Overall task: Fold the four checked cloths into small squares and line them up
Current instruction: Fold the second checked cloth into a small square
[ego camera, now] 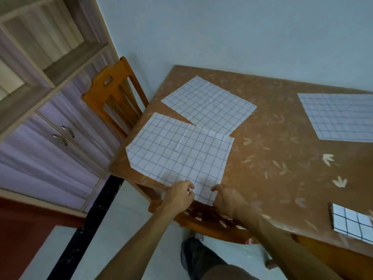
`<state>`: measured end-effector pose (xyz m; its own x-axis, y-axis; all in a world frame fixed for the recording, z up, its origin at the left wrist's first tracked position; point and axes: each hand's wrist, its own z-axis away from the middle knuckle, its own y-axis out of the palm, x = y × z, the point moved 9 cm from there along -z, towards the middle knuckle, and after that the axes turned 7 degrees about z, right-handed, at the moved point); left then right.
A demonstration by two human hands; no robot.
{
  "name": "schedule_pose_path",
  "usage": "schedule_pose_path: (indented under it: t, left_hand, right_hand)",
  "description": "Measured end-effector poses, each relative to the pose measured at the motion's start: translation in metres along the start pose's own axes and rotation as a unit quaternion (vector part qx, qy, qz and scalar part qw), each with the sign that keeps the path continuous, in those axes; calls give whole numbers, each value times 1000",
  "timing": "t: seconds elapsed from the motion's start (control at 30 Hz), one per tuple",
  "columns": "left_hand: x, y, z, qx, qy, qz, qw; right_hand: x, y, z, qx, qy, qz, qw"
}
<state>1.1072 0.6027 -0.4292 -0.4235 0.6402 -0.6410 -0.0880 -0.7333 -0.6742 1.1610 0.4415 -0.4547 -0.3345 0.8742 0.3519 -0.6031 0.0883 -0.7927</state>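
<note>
A white cloth with a blue check (177, 152) lies flat at the table's near left corner, its near corner hanging over the edge. My left hand (180, 196) pinches that near edge on the left. My right hand (227, 200) grips the same edge just to the right. A second flat checked cloth (210, 104) lies behind it, slightly under its far edge. A third flat checked cloth (341, 118) lies at the far right. A small folded checked square (351, 223) sits near the table's front right edge.
The brown leaf-patterned table (282, 158) stands against a pale wall. One wooden chair (115, 93) stands at its left end and another chair (212, 221) below my hands. A cabinet with two handled doors (58, 138) fills the left.
</note>
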Motion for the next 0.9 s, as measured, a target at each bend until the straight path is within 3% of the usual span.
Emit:
schedule_pose_path:
  t: [0.1, 0.33, 0.43, 0.9]
  left_hand:
    - [7, 4, -26, 35, 0, -34, 999]
    - [26, 27, -59, 99, 22, -102, 990]
    - [32, 45, -62, 134, 29, -160, 978]
    - [37, 73, -56, 95, 58, -230, 967]
  right_hand:
    - [4, -1, -31, -22, -24, 50, 998]
    - [8, 45, -62, 14, -85, 180, 980]
    - [9, 53, -63, -32, -90, 186, 978]
    - [11, 59, -53, -45, -165, 198, 965]
